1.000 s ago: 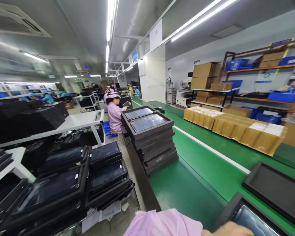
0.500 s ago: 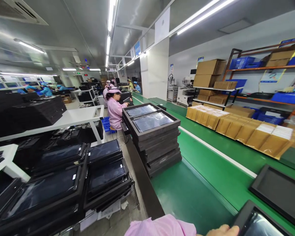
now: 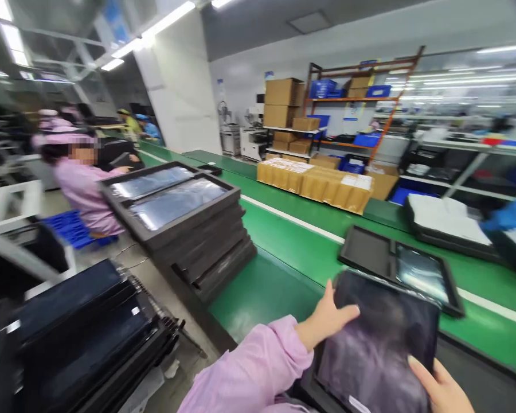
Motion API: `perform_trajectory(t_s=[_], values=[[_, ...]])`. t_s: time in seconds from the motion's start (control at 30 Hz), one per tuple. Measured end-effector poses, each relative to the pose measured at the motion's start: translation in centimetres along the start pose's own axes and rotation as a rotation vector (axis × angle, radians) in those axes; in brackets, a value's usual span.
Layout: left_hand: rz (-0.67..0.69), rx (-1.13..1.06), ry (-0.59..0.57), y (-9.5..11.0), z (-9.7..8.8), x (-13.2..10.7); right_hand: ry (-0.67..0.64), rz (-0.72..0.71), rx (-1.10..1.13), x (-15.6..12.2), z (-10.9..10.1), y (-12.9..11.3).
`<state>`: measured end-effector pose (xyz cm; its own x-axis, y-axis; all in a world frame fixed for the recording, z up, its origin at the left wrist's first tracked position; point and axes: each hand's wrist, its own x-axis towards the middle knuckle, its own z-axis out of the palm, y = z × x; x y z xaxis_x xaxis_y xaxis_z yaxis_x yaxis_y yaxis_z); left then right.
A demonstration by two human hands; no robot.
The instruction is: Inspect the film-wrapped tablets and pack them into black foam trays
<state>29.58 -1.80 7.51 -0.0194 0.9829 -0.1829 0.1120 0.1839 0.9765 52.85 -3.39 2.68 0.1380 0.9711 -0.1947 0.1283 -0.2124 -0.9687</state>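
Observation:
A dark, glossy flat display panel (image 3: 378,338) is tilted up in front of me, with a small white label near its lower edge. My left hand (image 3: 327,318) grips its left edge, thumb lying over the face. On the opposite edge, my right hand (image 3: 442,387) is closed with its thumb on the front; its other fingers are partly hidden behind. Below the panel shows a black foam tray (image 3: 312,390). Beyond it on the green belt lies another black tray (image 3: 367,250), whose right compartment holds a shiny panel (image 3: 421,272).
A tall stack of black trays (image 3: 210,241) with film-covered panels on top stands left on the green belt (image 3: 279,281). More dark panels (image 3: 81,332) lie at lower left. A co-worker in pink (image 3: 83,195) sits beyond. Brown cartons (image 3: 313,183) line the far side.
My view has swung right. The display panel is now raised between both hands; earlier only one hand showed, at a tray's edge at lower right.

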Motion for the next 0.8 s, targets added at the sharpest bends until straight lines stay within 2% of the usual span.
perform_trajectory(t_s=[0.07,0.1,0.17,0.2,0.27,0.33,0.4,0.5,0.63,0.8], values=[[0.078,-0.217,-0.072,1.6,0.3,0.0,0.025,-0.049,0.098,-1.2,-0.2,-1.7],[0.138,-0.259,-0.097,2.2,0.3,-0.1,0.038,-0.096,0.121,-1.8,-0.4,-2.7],[0.280,-0.253,-0.166,3.1,0.0,-0.2,0.019,-0.222,0.126,-2.4,-0.6,-5.1],[0.359,-0.223,-0.205,3.3,-0.1,-0.1,-0.031,-0.327,0.164,-2.6,-0.8,-6.2],[0.525,-0.172,-0.276,3.6,-0.4,0.1,-0.043,-0.529,0.277,-2.8,-0.9,-8.1],[0.670,-0.166,-0.299,3.8,-0.7,0.0,-0.086,-0.635,0.337,-3.0,-0.8,-9.2],[0.782,-0.215,-0.290,4.1,-1.0,-0.3,-0.156,-0.652,0.345,-3.4,-0.6,-9.7],[0.873,-0.245,-0.318,4.8,-1.4,-1.1,-0.227,-0.656,0.347,-3.9,-0.3,-9.6],[0.959,-0.194,-0.372,5.2,-1.6,-1.5,-0.275,-0.697,0.417,-4.2,-0.5,-9.1],[0.989,-0.200,-0.408,5.3,-1.5,-1.4,-0.337,-0.722,0.470,-4.2,-0.8,-8.9]])
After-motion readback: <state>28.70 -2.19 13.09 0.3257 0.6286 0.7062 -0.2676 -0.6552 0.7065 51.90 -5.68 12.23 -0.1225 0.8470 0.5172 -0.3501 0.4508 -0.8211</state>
